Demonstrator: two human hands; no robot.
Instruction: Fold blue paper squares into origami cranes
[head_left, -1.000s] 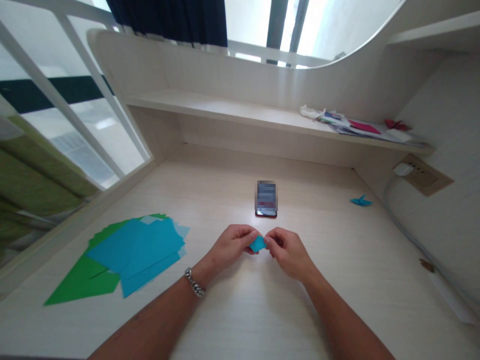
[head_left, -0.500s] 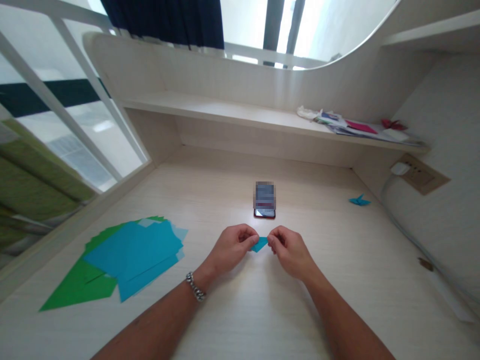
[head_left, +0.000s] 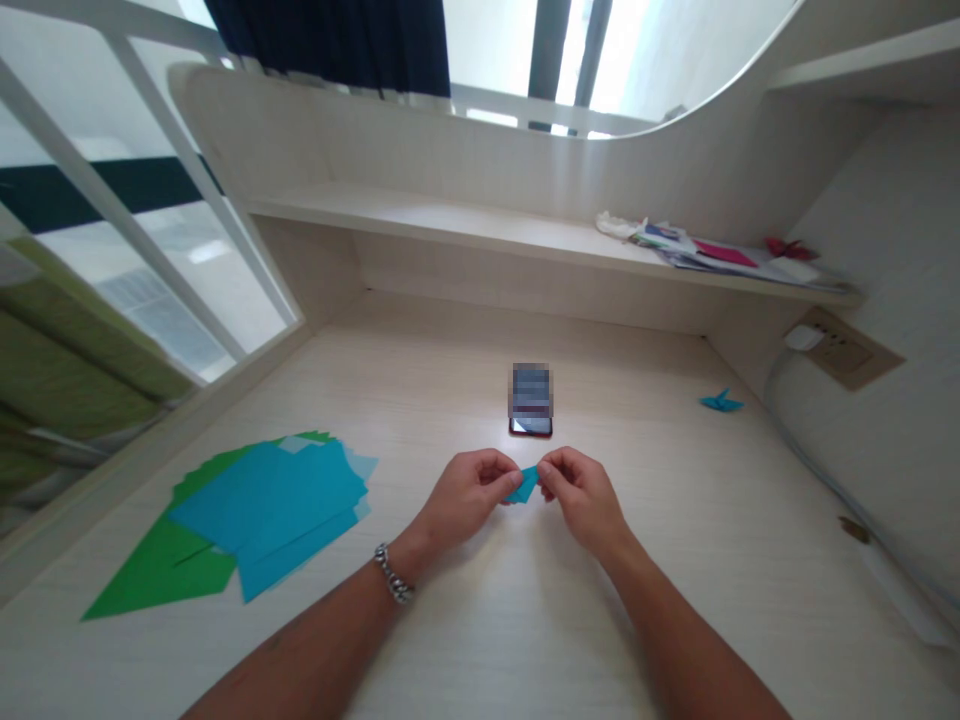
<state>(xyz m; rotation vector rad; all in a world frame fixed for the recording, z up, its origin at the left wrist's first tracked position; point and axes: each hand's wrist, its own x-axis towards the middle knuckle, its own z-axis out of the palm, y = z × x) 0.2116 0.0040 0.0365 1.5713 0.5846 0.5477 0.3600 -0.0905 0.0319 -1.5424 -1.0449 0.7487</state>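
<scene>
A small folded piece of blue paper [head_left: 524, 484] is pinched between both hands just above the pale wooden desk [head_left: 480, 620]. My left hand [head_left: 465, 496], with a metal bracelet on its wrist, grips the paper's left end with closed fingers. My right hand [head_left: 582, 497] pinches its right end. A phone [head_left: 531, 402] lies flat on the desk just beyond the hands.
A loose stack of blue and green paper sheets [head_left: 255, 510] lies at the left. A small finished blue paper figure [head_left: 721, 402] sits at the far right. The shelf [head_left: 525, 235] behind holds papers and a red paper figure [head_left: 787, 248]. A cable and wall socket [head_left: 832, 345] are at the right.
The blue paper has tilted slightly and the fingers have shifted their pinch on it. Both hands stay in the same spot.
</scene>
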